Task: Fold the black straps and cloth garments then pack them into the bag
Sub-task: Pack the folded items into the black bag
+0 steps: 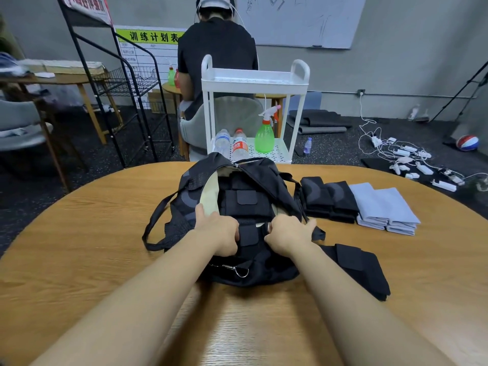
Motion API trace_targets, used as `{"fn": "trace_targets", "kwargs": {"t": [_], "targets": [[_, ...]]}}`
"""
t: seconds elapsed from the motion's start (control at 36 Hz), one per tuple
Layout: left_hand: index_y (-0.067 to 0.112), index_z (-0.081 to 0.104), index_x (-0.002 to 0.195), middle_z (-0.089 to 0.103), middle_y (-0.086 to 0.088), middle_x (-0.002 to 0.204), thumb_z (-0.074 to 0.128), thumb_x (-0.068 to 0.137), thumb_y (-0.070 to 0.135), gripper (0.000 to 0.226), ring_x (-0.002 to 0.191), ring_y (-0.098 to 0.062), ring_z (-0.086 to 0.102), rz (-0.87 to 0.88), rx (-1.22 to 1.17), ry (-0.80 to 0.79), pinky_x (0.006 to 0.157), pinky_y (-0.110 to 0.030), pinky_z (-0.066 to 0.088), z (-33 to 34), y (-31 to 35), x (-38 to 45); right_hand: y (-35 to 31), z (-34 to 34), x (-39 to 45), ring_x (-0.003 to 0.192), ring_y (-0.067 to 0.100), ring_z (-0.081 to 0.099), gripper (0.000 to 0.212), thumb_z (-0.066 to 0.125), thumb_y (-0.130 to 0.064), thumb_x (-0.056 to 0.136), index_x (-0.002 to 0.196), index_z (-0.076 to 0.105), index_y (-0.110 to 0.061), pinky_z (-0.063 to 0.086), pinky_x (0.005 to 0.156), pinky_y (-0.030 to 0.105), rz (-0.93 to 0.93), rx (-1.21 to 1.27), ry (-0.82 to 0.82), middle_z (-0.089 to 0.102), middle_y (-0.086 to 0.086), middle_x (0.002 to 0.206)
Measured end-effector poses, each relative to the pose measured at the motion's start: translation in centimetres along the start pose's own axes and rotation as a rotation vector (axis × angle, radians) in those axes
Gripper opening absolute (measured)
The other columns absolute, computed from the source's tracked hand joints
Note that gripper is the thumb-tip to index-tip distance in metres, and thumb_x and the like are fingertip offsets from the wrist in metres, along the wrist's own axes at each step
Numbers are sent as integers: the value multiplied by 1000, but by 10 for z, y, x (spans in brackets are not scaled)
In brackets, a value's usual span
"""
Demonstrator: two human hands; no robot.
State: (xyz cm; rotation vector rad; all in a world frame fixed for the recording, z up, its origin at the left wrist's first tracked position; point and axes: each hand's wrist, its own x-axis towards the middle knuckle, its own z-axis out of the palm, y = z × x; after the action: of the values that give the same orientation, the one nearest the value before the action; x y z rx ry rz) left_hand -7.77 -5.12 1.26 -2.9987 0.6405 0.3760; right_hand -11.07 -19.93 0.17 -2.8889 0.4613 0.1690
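Hands (253, 232) at bag (266, 270), folded cloths (383, 204) beside

One bag (266, 178), two hands (219, 231), three bottles (239, 146), one cart (254, 80)

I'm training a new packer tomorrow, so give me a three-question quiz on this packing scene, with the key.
1. True or false: the bag is open.
2. Which hand grips the folded black strap at the bag's mouth? A left only, B right only, C both.
3. What colour are the folded cloths waiting at the far right on the table?

Key: 1 true. 2 C, the left hand and right hand both hold it. 3 light blue.
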Motion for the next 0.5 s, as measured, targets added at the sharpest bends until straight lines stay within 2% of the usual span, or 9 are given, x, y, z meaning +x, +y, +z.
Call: {"fn": "trace_targets", "kwargs": {"t": [0.06,0.17,0.33,0.5], "targets": [[30,67,109,60,7,104,59,88,26,22,116,-22,37,2,24,-13,112,-53,-2,-1,1,0,1,0,1,83,24,49,16,54,-17,88,72,51,-19,12,107,54,-11,-18,-21,52,-3,75],[27,67,112,60,3,107,61,89,23,25,119,-22,35,17,23,3,113,-57,-7,0,0,3,2,2,6,80,24,49,18,55,-18,89,71,51,-19,14,106,53,-16,-20,-5,52,-4,73],[24,68,111,64,5,102,61,86,24,25,114,-20,42,73,72,-30,111,-57,-6,1,-4,9,1,3,7,77,23,50,26,53,-13,86,63,42,-18,14,107,53,-25,-65,-20,50,-3,69],[24,63,118,60,4,106,60,90,35,30,115,-21,38,100,96,-68,111,-54,2,-5,-5,8,0,0,9,69,21,44,25,51,-13,87,65,41,-18,15,107,52,-33,-104,-45,49,-3,70]]}}
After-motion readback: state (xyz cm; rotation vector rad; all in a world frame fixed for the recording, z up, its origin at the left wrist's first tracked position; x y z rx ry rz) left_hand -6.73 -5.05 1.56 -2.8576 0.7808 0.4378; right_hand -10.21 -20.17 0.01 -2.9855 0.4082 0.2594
